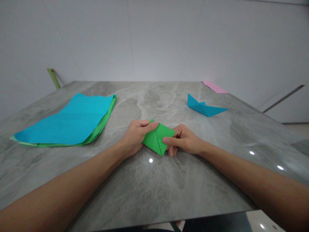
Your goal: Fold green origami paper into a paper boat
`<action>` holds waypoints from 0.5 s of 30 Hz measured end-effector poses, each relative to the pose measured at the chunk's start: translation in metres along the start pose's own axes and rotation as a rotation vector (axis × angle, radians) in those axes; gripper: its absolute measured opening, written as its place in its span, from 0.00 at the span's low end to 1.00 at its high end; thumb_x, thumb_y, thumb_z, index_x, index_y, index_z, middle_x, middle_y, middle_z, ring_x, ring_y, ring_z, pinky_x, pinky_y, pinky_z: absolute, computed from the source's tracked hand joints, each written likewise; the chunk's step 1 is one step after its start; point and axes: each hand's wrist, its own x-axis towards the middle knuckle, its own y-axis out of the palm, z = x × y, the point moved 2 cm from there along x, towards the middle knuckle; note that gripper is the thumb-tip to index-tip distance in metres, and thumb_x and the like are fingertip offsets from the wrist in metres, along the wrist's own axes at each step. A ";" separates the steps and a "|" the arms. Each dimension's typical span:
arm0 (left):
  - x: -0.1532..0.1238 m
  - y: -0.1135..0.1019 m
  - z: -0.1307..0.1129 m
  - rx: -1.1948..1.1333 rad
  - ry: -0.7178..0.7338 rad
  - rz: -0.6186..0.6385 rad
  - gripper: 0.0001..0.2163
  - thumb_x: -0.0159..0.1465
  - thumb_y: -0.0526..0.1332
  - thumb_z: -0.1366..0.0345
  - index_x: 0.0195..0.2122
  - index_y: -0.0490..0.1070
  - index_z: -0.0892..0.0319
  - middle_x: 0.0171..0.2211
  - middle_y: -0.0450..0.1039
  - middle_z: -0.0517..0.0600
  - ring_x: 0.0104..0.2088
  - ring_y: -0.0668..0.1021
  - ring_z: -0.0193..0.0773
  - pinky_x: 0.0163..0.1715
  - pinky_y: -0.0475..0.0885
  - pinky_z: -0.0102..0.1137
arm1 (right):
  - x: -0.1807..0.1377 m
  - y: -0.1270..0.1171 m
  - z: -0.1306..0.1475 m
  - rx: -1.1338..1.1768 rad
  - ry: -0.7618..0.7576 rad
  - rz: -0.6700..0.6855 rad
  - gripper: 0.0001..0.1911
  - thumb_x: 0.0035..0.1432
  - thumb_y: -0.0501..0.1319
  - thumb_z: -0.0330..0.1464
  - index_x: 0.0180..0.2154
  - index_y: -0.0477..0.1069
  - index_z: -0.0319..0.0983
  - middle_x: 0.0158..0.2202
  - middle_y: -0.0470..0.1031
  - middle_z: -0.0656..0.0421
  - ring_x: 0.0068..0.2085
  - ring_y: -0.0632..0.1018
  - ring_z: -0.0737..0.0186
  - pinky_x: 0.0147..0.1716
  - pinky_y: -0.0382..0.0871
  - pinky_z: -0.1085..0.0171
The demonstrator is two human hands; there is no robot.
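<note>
Head cam, the only feed I've got from here: two bare forearms reach in from the bottom corners and meet mid-table, over a grey marble tabletop [154, 193] with pale veining.

Between them, a folded green paper [155, 138], a pointed, roughly diamond-shaped piece w/ a crease down its middle, held just above or resting on the marble; I can't tell which. L hand [135, 137] grips its left side: L thumb [151, 126] lies on top near the upper corner, the other fingers curled together behind the paper. R hand [183, 140] grips the right side: R thumb [169, 140] presses flat across the front, the other fingers bunched below and partly hidden. Both hands are closed on the paper, thumbs well apart, and the two hands nearly touch under it.

Left of the hands, a big folded blue sheet [62, 122] lies flat on a green sheet [96, 125], whose edges show along the right and bottom sides. Up right, a blue paper boat [202, 108] sits upright on the table – well apart from the hands. Beyond it, a pink sheet [214, 87] lies at the far edge. Past the far left corner, a yellow-green strip [53, 78] leans against the white wall [154, 38].
</note>
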 end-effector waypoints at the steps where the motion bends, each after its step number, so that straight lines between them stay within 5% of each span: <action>1: 0.000 0.000 0.000 -0.015 -0.019 0.016 0.15 0.56 0.71 0.56 0.30 0.78 0.66 0.26 0.79 0.53 0.26 0.80 0.37 0.29 0.78 0.31 | 0.000 -0.001 0.000 -0.006 -0.022 -0.035 0.25 0.51 0.68 0.51 0.19 0.76 0.36 0.16 0.76 0.56 0.15 0.72 0.70 0.17 0.64 0.71; 6: 0.002 -0.003 0.002 -0.011 -0.072 0.055 0.13 0.52 0.74 0.63 0.35 0.78 0.64 0.30 0.80 0.51 0.31 0.82 0.37 0.33 0.79 0.29 | 0.003 -0.012 0.000 -0.045 -0.078 -0.248 0.28 0.53 0.65 0.52 0.17 0.76 0.35 0.14 0.74 0.56 0.15 0.69 0.71 0.16 0.60 0.70; 15: -0.001 -0.002 0.004 0.349 -0.099 0.117 0.08 0.53 0.71 0.63 0.29 0.77 0.62 0.24 0.78 0.48 0.26 0.81 0.37 0.30 0.79 0.30 | 0.008 -0.015 0.001 0.018 -0.083 -0.375 0.18 0.43 0.73 0.46 0.27 0.78 0.37 0.23 0.76 0.61 0.23 0.72 0.68 0.23 0.64 0.68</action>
